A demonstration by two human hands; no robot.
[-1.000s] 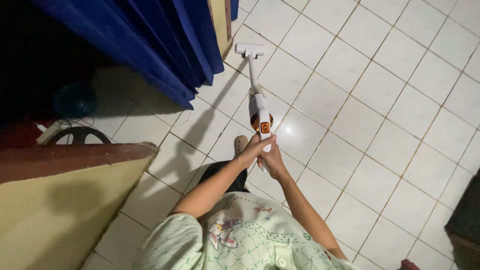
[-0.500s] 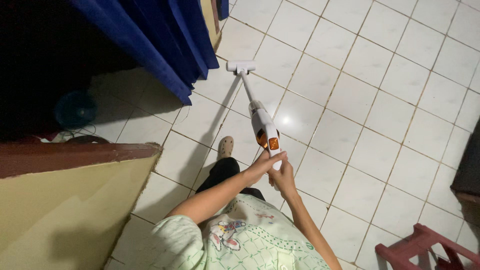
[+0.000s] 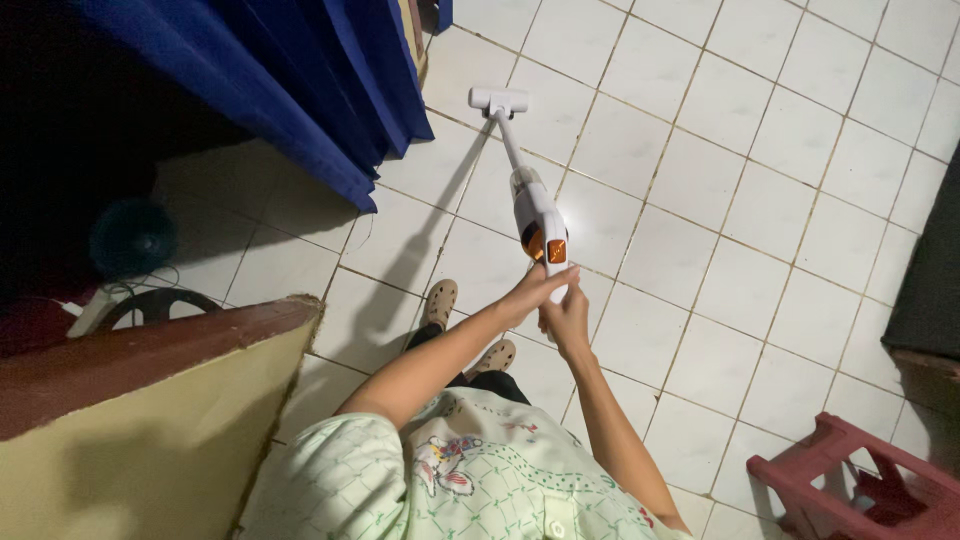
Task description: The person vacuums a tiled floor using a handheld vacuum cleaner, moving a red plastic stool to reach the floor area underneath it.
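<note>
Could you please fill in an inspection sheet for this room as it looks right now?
Surface: white tiled floor, glossy, with a light glare beside the vacuum.
Job's things: white and orange stick vacuum, tilted, its head flat on the tiles near the blue curtain.
Clutter: red plastic stool at lower right.
Hands: left hand and right hand both closed on the vacuum's handle.
Cables: thin cords on the floor near a fan in the dark corner at left.
Surroundings: yellow low wall with brown top; dark furniture at right.
</note>
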